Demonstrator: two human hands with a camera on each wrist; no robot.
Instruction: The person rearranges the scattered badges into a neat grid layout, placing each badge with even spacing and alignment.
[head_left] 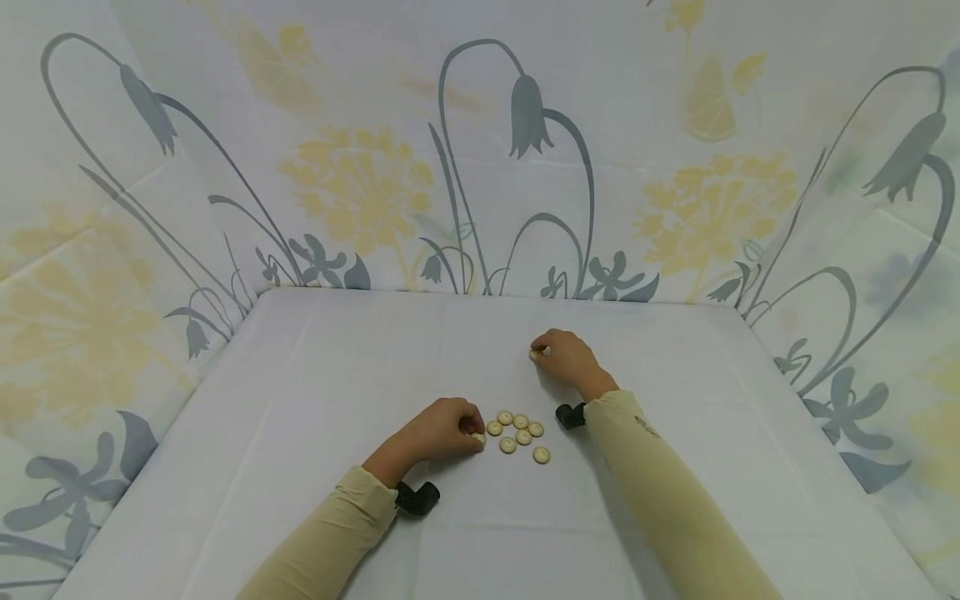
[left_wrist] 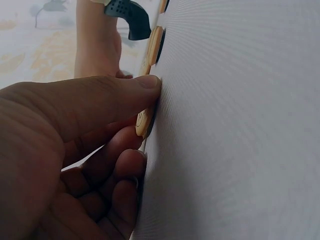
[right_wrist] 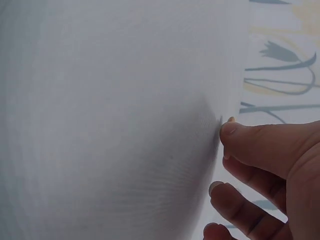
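Several round, cream-coloured buttons (head_left: 522, 437) lie in a loose cluster near the middle of the white table. At the cluster's left edge my left hand (head_left: 442, 429) pinches one button (left_wrist: 142, 121) between thumb and fingers, close over the cloth. Farther back and to the right, my right hand (head_left: 567, 360) holds another button (head_left: 534, 354) at its fingertips. In the right wrist view only a thin rim of that button (right_wrist: 231, 120) shows past the thumb, right at the table surface. One button (head_left: 542, 455) lies a little apart, at the cluster's front right.
A white cloth (head_left: 337, 358) covers the table. Behind it and at both sides hangs a floral-patterned curtain (head_left: 480, 208). Black wrist cameras (head_left: 418, 498) sit below each hand at the cuffs of the beige sleeves.
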